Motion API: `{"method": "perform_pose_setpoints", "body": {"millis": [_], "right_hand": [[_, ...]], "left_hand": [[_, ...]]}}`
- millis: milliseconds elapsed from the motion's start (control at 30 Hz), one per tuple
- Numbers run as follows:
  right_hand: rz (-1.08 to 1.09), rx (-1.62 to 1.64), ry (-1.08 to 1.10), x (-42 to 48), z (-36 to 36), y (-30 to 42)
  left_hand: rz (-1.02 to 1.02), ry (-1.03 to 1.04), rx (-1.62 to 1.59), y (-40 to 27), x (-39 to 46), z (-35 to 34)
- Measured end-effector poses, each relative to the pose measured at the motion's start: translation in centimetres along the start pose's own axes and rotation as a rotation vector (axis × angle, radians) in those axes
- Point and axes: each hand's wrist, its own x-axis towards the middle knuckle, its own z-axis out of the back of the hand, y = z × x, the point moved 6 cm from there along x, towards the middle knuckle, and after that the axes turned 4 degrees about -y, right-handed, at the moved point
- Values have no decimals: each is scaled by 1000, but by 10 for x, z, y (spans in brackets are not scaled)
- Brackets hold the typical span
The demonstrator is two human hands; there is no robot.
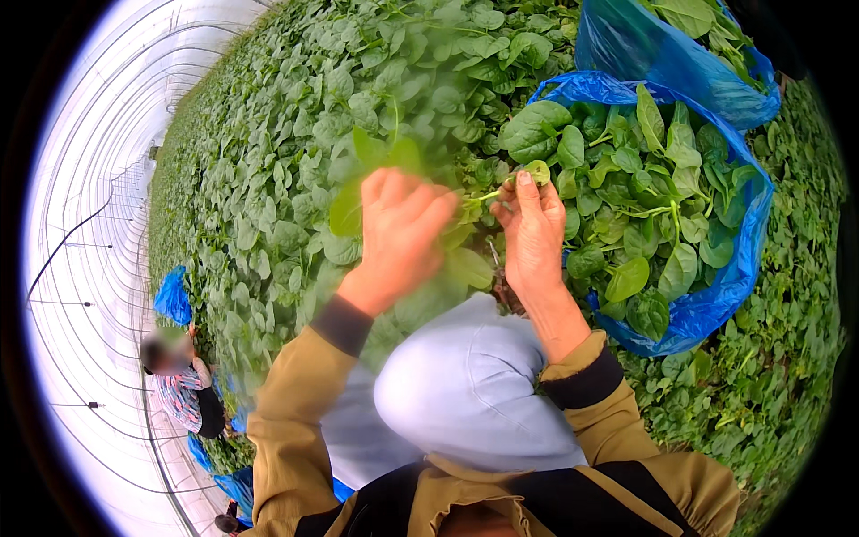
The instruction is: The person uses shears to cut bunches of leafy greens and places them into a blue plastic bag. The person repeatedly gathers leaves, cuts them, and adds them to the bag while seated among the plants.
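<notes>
My left hand (406, 225) is blurred, its fingers curled around a leafy green sprig (346, 207). Broad leaves stick out on either side of the fist. Close by, my right hand (535, 231) pinches a small yellow-green leaf (538, 172) between thumb and fingers. A pale stem (488, 196) runs between the two hands; whether it belongs to the sprig I cannot tell. Just right of my right hand stands a blue plastic bag (741, 268), wide open and filled with picked broad-leaved greens (627, 201).
A second blue bag (644, 40) of greens adjoins the first. Growing greens (288, 148) cover the ground. A thin, partly hidden metal-looking piece (495, 254) lies below my hands, near my knee (429, 382). Far left, a person (181, 396) works by blue bags under the greenhouse hoops.
</notes>
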Motion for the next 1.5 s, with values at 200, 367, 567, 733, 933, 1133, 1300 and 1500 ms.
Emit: {"method": "perform_pose_setpoints", "body": {"millis": [200, 367, 567, 733, 933, 1133, 1300, 1500], "right_hand": [[189, -1528, 448, -3, 39, 0], [414, -1367, 360, -42, 64, 52], [263, -1194, -3, -70, 122, 119], [382, -1230, 55, -83, 120, 155], [391, -1091, -144, -82, 158, 180], [539, -880, -269, -55, 171, 216], [597, -878, -284, -35, 157, 222], [555, -885, -329, -35, 157, 213]], "left_hand": [[188, -75, -62, 5, -6, 29], [93, -193, -137, -30, 47, 38], [-174, -296, -205, -118, 143, -7], [-169, -79, -19, -189, 207, -95], [-150, 301, -349, -186, 187, -134], [74, 433, -306, -86, 152, -141], [-118, 387, -85, -75, 123, -160], [-137, 571, -100, -87, 132, -154]]}}
